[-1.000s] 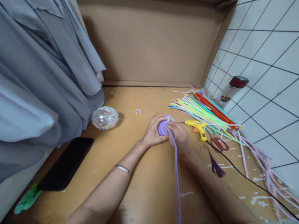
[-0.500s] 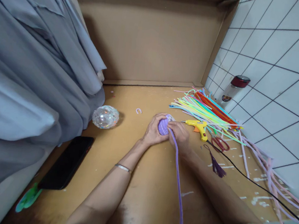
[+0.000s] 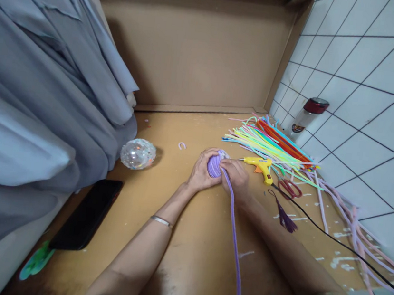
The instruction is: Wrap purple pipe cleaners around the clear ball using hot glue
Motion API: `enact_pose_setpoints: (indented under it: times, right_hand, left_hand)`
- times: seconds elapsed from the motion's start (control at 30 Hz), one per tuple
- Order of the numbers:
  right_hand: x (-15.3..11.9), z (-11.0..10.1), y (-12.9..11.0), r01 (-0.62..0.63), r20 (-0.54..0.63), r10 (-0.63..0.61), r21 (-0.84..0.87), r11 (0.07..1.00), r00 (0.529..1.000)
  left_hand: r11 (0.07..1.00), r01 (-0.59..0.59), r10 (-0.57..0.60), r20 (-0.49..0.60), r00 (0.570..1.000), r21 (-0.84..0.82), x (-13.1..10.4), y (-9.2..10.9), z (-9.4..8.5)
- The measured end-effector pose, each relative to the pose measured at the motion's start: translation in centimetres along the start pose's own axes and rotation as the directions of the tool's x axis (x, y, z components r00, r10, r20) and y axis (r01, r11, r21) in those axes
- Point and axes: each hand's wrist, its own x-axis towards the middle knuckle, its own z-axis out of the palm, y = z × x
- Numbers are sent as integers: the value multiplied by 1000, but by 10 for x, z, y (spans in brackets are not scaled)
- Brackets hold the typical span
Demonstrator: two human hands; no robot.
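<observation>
My left hand [image 3: 201, 172] is wrapped round a small ball wound with purple pipe cleaner [image 3: 214, 167], its coils lying side by side. A pale, patterned patch shows at the ball's upper right. My right hand [image 3: 235, 176] pinches the purple pipe cleaner strand [image 3: 233, 224] against the ball's right side. From those fingers the strand's long loose end runs down toward me past the table's front edge. Just right of my right hand lies a yellow hot glue gun [image 3: 260, 165], its nozzle pointing at the hand.
Red-handled scissors [image 3: 289, 188], a dark purple tassel [image 3: 286, 219] and a pile of colourful pipe cleaners [image 3: 272, 145] lie at right. A lidded bottle [image 3: 306, 117] stands by the tiled wall. On the left are a clear ball [image 3: 137, 154], a black phone [image 3: 86, 215] and grey cloth [image 3: 45, 100].
Hardly anything differs. Both hands keep the same grip on the wound ball and strand; the whole view has shifted very slightly.
</observation>
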Motion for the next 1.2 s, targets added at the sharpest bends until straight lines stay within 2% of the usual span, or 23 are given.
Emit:
enact_pose_setpoints:
  times: [0.4,0.53,0.67,1.0,1.2]
  right_hand:
    - [-1,0,2,12,6,-12,-8,1000,1000]
    - [-2,1,2,-6,29,7,-28,1000,1000]
    - [-2,1,4,27,11,-27,-10,1000,1000]
    - [0,3,2,18,-2,-18,-52,998,1000]
    - [2,0,-1,16,18,-15,-58,998,1000]
  left_hand:
    - [997,-62,62,17,998,34,0,-3,0]
    - [991,-37,34,28,999,131,0,-1,-1]
    - [974,-32,32,3,999,223,0,3,-2]
    - [998,-7,9,-25,1000,62,2,4,2]
    - [1000,10,-10,-30,1000,25,1,3,3]
